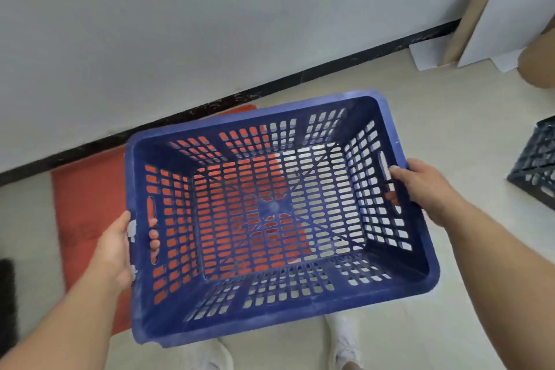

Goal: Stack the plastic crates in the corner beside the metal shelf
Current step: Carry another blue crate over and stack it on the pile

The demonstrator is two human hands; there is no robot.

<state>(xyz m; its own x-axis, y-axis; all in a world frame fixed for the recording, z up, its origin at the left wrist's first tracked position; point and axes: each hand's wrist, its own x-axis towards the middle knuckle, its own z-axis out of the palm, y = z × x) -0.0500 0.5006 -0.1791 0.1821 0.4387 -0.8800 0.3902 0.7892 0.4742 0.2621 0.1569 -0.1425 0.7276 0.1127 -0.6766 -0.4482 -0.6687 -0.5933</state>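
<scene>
Blue crate (279, 216): one, held in the air above the floor, open side up, empty; its perforated walls and base show what lies below.
Wall (210, 24): pale, with a black skirting strip along its foot.
Floor (375, 93): light tiles; much of it under the crate is seen only through the holes.
Red mat (87, 204): one, flat on the floor against the skirting, largely hidden by the crate.
Boards (510, 18): brown and white sheets leaning at the upper right, cut off by the frame.
Black crate (537, 165): one, on the floor at the right edge, only partly in view.
Left hand (118, 246): grips the crate's left rim, fingers curled through the handle slot.
Right hand (420, 183): grips the right rim, fingertips through that handle slot.
Shoes (342, 339): two white ones, blurred, partly hidden below the crate.
</scene>
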